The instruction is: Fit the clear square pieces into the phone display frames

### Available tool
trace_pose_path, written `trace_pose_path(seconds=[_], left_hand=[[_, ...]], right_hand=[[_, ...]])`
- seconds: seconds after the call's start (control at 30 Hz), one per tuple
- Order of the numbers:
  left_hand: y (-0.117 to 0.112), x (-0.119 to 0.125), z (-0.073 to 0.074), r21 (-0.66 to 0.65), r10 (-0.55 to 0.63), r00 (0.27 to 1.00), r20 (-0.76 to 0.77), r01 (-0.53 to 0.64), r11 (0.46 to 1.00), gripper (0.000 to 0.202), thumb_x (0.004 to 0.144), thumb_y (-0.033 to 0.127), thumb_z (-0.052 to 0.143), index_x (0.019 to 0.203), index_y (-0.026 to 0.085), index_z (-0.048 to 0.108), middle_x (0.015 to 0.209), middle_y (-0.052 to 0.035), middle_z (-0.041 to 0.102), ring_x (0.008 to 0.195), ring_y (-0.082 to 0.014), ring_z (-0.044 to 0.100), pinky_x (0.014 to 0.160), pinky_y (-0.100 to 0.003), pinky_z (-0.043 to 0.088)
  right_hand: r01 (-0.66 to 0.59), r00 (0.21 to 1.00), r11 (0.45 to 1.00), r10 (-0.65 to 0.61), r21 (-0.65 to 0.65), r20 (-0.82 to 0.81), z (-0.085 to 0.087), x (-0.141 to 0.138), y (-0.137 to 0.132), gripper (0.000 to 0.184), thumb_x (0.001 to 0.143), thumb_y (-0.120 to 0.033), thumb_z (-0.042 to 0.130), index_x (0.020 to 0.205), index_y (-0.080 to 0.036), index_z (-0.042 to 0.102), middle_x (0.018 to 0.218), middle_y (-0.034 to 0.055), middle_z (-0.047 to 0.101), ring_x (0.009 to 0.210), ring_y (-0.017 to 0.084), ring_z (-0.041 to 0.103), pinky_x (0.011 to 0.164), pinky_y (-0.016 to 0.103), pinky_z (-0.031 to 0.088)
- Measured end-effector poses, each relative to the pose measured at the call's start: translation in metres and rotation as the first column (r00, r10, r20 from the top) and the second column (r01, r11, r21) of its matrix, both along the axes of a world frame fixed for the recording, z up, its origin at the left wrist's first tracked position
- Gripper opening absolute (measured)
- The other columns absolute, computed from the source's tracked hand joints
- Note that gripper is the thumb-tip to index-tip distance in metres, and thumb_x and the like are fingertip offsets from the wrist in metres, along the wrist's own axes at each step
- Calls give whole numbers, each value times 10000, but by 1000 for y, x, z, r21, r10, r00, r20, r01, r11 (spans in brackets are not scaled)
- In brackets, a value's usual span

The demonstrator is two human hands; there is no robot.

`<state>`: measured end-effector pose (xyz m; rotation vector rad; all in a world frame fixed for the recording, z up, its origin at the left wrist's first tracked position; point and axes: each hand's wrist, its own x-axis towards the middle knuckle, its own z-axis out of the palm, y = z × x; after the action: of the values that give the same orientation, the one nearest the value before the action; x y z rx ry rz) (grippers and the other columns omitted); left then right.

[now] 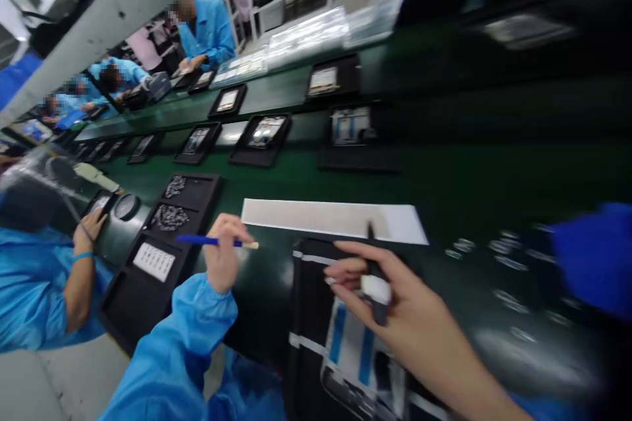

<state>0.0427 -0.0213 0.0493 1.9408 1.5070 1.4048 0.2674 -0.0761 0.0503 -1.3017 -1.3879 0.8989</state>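
Observation:
My left hand is closed around a thin blue stick with a pale tip, held level above the green bench. My right hand grips a slim black tool with a white band, its dark end pointing away from me; its exact kind is unclear. Something small and pale shows at the right fingertips. Below that hand lies a black tray with white bands, holding an opened phone-like device with blue strips. My right hand and forearm cover part of both.
A pale strip lies beyond the tray. To the left, a black compartment tray holds small parts and a white label sheet. Clear small pieces and a blue object are on the right. A co-worker's hand is at far left; device trays line the conveyor.

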Motion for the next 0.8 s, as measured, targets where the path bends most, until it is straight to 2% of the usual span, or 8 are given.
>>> trace_pose_path(seconds=[0.07,0.13,0.27,0.4,0.53,0.63,0.8], left_hand=[[-13,17,5,80,-139,950,281,121,989,716,1015,543,142,510,186,503,593,-27,482,571,-134,517,547,-274,436],[-23,30,5,94,-255,892,375,237,967,705,1001,578,193,519,187,528,571,-21,493,525,-130,493,514,-278,407],[-33,48,4,114,-376,893,248,359,926,610,1010,521,291,606,187,603,619,-34,581,602,-149,544,571,-292,422],[-33,57,8,131,-427,894,138,410,902,568,1024,456,321,612,178,595,640,-39,594,619,-145,548,585,-289,426],[-30,56,5,118,-411,892,186,395,911,551,1028,428,331,609,179,589,640,-30,582,597,-137,550,562,-280,434],[-30,53,-1,122,-383,891,245,364,924,545,1026,426,334,615,180,594,658,-31,581,592,-141,566,554,-287,456],[-32,56,-1,194,-403,893,201,367,910,466,1010,379,417,630,177,596,676,-33,594,584,-139,575,540,-285,471]], right_hand=[[-43,996,999,45,22,-74,0,-3,-2,318,806,-280,609,1119,-231,581,807,22,705,713,169,703,678,268,599],[-57,993,997,62,45,-100,-3,-4,-3,334,831,-220,579,1165,-228,566,856,25,697,755,160,696,710,269,582],[-62,995,995,67,83,-69,-4,-4,-7,384,835,-139,547,1208,-229,553,889,16,679,776,147,675,753,278,552],[-74,994,991,82,110,-66,0,-5,-9,410,834,-94,525,1219,-232,553,911,13,673,832,146,668,809,290,538],[-70,976,995,82,64,-200,-1,-5,-11,436,816,-118,572,1233,-242,541,971,25,672,823,144,676,777,284,555],[-61,951,998,60,9,-302,-2,-4,-12,439,788,-146,622,1210,-237,539,935,17,675,781,144,679,746,281,569],[-17,950,1000,17,3,-311,0,-6,-12,321,800,-164,630,1105,-231,556,831,-8,686,747,147,679,723,276,563]])
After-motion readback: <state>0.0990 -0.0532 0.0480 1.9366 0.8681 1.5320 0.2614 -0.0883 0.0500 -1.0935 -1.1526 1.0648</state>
